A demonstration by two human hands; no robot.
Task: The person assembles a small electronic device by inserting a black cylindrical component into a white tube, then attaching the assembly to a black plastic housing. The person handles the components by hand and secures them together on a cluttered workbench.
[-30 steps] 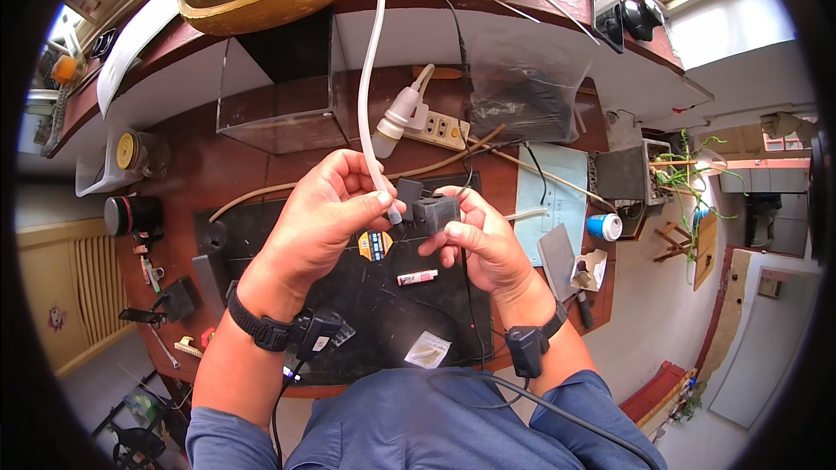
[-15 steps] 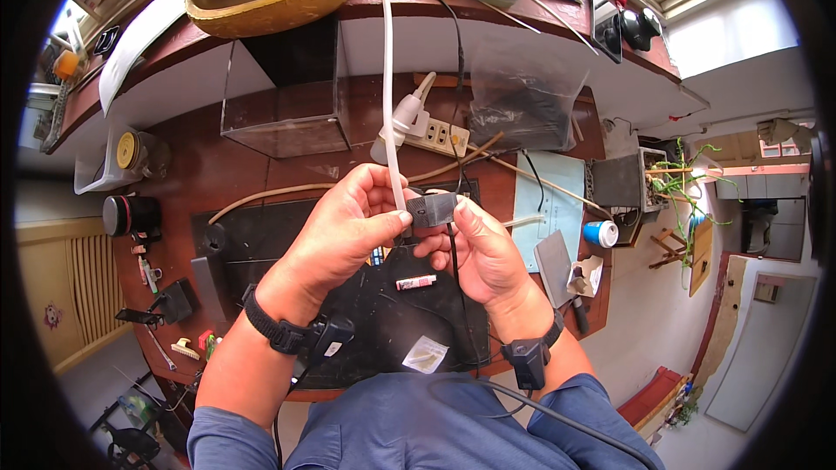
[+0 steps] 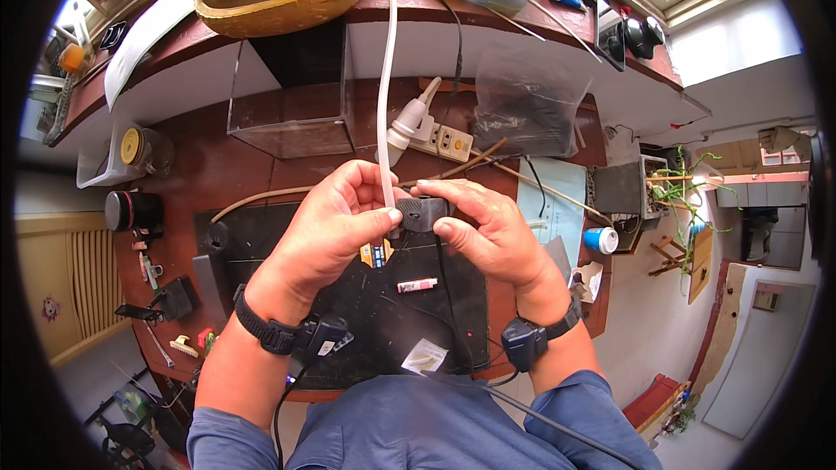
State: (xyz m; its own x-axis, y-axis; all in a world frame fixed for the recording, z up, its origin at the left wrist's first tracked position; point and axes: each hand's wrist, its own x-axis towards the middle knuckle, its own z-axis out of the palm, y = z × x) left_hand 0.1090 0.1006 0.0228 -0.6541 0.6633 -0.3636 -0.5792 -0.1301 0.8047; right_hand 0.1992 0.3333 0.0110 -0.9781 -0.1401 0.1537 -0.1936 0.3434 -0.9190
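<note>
My left hand [image 3: 335, 218] pinches the lower end of a white hose [image 3: 386, 96] between thumb and fingers. That hose runs up toward a golden basin [image 3: 279, 9] on the far ledge. Against the left fingertips sits a small black pump [image 3: 421, 214], box-shaped with a ribbed side. My right hand [image 3: 492, 226] holds its right side, with fingers on top and the thumb below. From the pump a black cord [image 3: 446, 283] hangs over the black mat [image 3: 348, 331]. Whether the hose end is joined to the pump is hidden by my fingers.
Under my hands lie a yellow card [image 3: 377, 254], a small red-and-white tube [image 3: 417, 285] and a clear packet [image 3: 424, 355]. Beyond are a clear tank [image 3: 292, 135], a power strip [image 3: 448, 141] and a plastic bag [image 3: 531, 104]. A blue-and-white can [image 3: 601, 239] stands at right.
My right hand has shifted its grip, its fingers now stretched over the pump's top. The pump has turned and moved slightly left. The left hand keeps its pinch on the hose.
</note>
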